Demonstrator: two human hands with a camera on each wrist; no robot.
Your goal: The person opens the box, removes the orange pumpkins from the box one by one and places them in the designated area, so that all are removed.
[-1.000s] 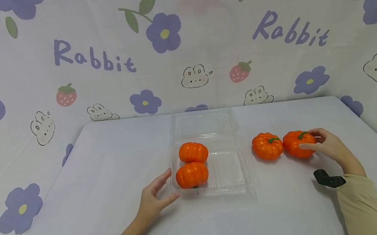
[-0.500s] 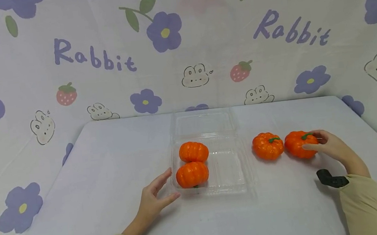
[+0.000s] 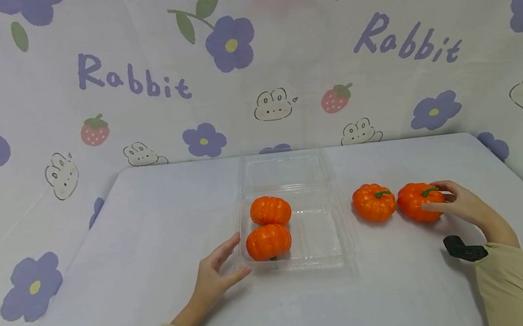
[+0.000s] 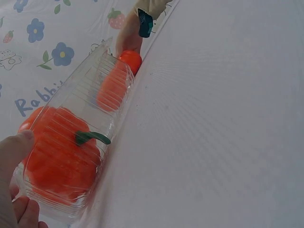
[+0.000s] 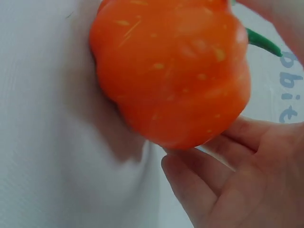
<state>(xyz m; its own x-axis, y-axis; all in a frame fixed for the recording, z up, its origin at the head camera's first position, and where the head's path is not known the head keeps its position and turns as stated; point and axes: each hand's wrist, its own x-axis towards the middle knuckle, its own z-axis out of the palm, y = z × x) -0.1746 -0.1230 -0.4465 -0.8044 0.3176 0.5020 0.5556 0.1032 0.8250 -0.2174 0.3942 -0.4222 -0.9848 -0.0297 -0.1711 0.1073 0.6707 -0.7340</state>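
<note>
A clear plastic clamshell container [image 3: 315, 242] lies with its lid [image 3: 283, 171] folded back. Two orange toy pumpkins sit along its left side, the far one [image 3: 270, 211] behind the near one [image 3: 269, 242]. My left hand [image 3: 213, 277] holds the container's front left corner, thumb at the front and fingers at the left side; in the left wrist view the near pumpkin [image 4: 61, 156] shows through the wall. My right hand [image 3: 467, 208] grips a pumpkin with a green stem [image 3: 419, 203], thumb and fingers around its right side. In the right wrist view this pumpkin [image 5: 173, 71] hides some fingertips.
Another pumpkin [image 3: 373, 202] stands on the white table [image 3: 353, 307] between the container and the held pumpkin, with a narrow gap beside the latter. A cloth backdrop [image 3: 216, 98] printed with flowers and rabbits rises behind the table's back edge.
My right hand has shifted slightly rightward with its pumpkin, and a small gap has opened from the neighbouring pumpkin. My left hand and the container stay in place; the head view has moved slightly.
</note>
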